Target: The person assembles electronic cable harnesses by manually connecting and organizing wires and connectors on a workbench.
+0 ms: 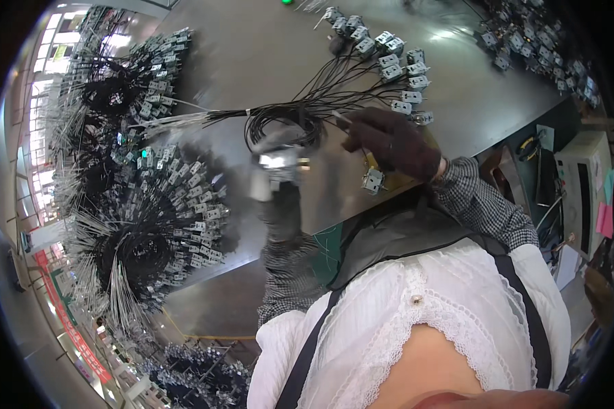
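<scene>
In the head view, seemingly at the step of handling one silver housing (280, 159) just nearer the body than the coiled black cable bundle (286, 121) on the surface (252, 61). Gripping it, though blurred, with the left hand (273, 189); pinching what looks like one pale slim piece (340, 116) with the gloved right hand (399, 144), right of the bundle. Next, probably calling for a steady hold, clear of loose cables. Counted: one bundle; about fifteen fanned housings (390, 60) to its right; one lone housing (373, 180) to its near right; at least two cable heaps (133, 255) to its left; one piled mass of housings (525, 44) far right, beyond count.
</scene>
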The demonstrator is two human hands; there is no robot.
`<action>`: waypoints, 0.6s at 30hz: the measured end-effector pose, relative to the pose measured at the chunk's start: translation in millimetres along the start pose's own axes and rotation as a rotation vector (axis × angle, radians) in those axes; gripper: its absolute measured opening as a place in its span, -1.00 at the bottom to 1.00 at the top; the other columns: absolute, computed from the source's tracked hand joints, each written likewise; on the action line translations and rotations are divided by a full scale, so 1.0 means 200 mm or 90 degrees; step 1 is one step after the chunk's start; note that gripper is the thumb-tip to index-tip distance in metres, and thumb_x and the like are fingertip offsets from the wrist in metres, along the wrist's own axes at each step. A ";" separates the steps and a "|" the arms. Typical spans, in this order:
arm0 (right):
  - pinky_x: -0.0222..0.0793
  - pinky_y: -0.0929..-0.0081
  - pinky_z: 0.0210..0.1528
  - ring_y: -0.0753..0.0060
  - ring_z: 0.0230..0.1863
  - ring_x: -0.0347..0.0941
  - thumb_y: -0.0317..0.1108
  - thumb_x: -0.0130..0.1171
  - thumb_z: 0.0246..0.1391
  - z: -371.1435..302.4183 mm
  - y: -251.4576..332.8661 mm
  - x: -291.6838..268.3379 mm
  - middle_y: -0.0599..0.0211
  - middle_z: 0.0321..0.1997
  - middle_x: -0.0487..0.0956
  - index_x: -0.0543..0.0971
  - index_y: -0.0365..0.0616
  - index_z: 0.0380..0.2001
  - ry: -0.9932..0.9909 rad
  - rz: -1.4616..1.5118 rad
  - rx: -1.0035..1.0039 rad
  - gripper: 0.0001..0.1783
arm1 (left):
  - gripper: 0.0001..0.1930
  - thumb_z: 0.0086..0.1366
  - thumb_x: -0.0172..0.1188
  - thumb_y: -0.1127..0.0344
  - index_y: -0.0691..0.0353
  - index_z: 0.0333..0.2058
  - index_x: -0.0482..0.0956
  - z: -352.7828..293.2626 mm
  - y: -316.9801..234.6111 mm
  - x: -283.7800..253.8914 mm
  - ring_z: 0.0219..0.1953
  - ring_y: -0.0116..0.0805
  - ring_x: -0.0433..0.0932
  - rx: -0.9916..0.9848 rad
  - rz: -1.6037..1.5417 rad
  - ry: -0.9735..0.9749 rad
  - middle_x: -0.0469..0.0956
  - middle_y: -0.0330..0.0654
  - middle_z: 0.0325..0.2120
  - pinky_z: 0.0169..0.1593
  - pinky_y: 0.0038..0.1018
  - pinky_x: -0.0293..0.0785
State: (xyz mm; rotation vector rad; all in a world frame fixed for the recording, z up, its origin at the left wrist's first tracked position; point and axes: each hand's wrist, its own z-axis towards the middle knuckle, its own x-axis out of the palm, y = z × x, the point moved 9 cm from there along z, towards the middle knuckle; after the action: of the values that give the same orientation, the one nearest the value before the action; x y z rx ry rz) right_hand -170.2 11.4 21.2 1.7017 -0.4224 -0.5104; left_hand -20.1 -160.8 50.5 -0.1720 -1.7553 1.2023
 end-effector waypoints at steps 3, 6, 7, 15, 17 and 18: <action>0.59 0.28 -0.08 0.19 -0.12 0.72 -0.43 0.26 0.26 0.11 -0.03 0.05 0.09 -0.09 0.73 0.60 -0.19 0.14 0.040 0.100 -0.199 -0.61 | -0.54 0.39 0.33 0.35 0.28 0.22 0.48 -0.13 0.09 0.23 0.13 -0.20 0.60 0.032 0.340 0.189 0.58 -0.02 0.11 0.18 -0.34 0.56; 0.56 0.37 -0.26 0.30 -0.33 0.66 -0.49 0.27 0.14 0.17 0.09 0.10 0.21 -0.22 0.73 0.63 -0.21 0.09 0.067 -0.130 -0.159 -0.59 | -0.41 0.21 0.45 0.41 0.31 0.21 0.49 -0.22 0.26 0.25 0.13 -0.18 0.60 -0.006 0.416 0.285 0.59 0.02 0.09 0.19 -0.31 0.52; 0.56 0.37 -0.26 0.30 -0.33 0.66 -0.49 0.27 0.14 0.19 0.03 0.12 0.21 -0.22 0.73 0.63 -0.21 0.09 0.072 -0.132 -0.161 -0.59 | -0.36 0.16 0.51 0.36 0.31 0.21 0.49 -0.24 0.33 0.23 0.13 -0.14 0.60 -0.125 0.454 0.310 0.58 0.05 0.10 0.19 -0.26 0.52; 0.52 0.61 -0.29 0.70 -0.38 0.47 -0.13 0.20 0.34 0.12 -0.29 0.17 0.47 -0.31 0.60 0.64 -0.13 0.16 0.056 0.180 0.250 -0.56 | -0.10 0.29 0.47 0.08 0.53 0.35 0.19 0.08 -0.01 -0.41 0.34 0.09 0.36 0.368 0.936 -0.226 0.39 0.19 0.27 0.37 -0.17 0.34; 0.53 0.60 -0.27 0.68 -0.37 0.47 -0.13 0.22 0.32 0.19 -0.28 0.20 0.47 -0.29 0.59 0.63 -0.13 0.18 0.050 0.172 0.203 -0.54 | 0.07 0.24 0.53 0.07 0.58 0.43 0.03 0.14 0.12 -0.71 0.39 0.10 0.29 0.150 0.949 -0.390 0.28 0.24 0.34 0.40 -0.24 0.30; 0.52 0.60 -0.27 0.68 -0.37 0.46 -0.14 0.23 0.32 0.21 -0.29 0.20 0.49 -0.31 0.58 0.63 -0.14 0.18 0.046 0.162 0.207 -0.54 | 0.07 0.24 0.53 0.07 0.58 0.43 0.03 0.13 0.15 -0.66 0.39 0.10 0.29 0.148 0.948 -0.394 0.28 0.24 0.34 0.40 -0.24 0.30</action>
State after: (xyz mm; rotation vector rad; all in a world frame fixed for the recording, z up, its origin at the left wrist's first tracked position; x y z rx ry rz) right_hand -158.6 -33.7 -45.9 1.9351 -0.6874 -0.1991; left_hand 17.6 -238.4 -56.7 -1.2233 -1.8978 2.7016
